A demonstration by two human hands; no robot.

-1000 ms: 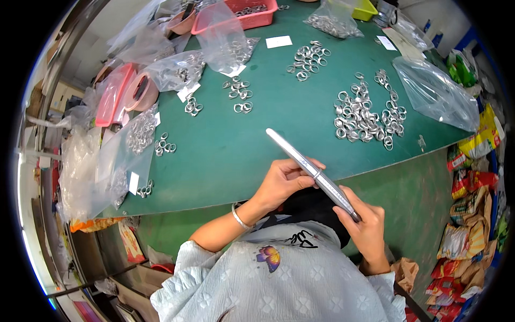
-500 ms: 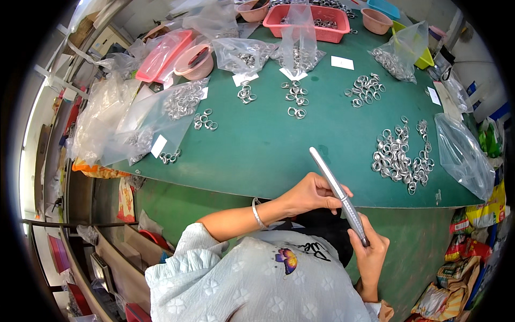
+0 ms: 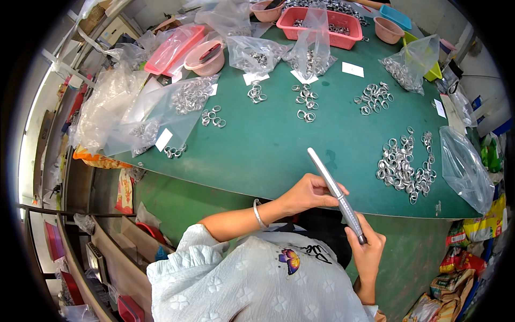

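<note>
The left hand (image 3: pixel 312 194) pinches the grey rod (image 3: pixel 325 174) near its middle; beyond it, the tip points toward eleven o'clock. The right hand (image 3: pixel 368 242) grips its five-o'clock end.

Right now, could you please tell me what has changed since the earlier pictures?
The view has swung, bringing the green table and its metal rings farther right in frame. The grey rod looks steeper, perhaps from that swing. Nothing was taken or let go: the left fingers and right fingers still hold the rod, and the rings keep their groups.
</note>
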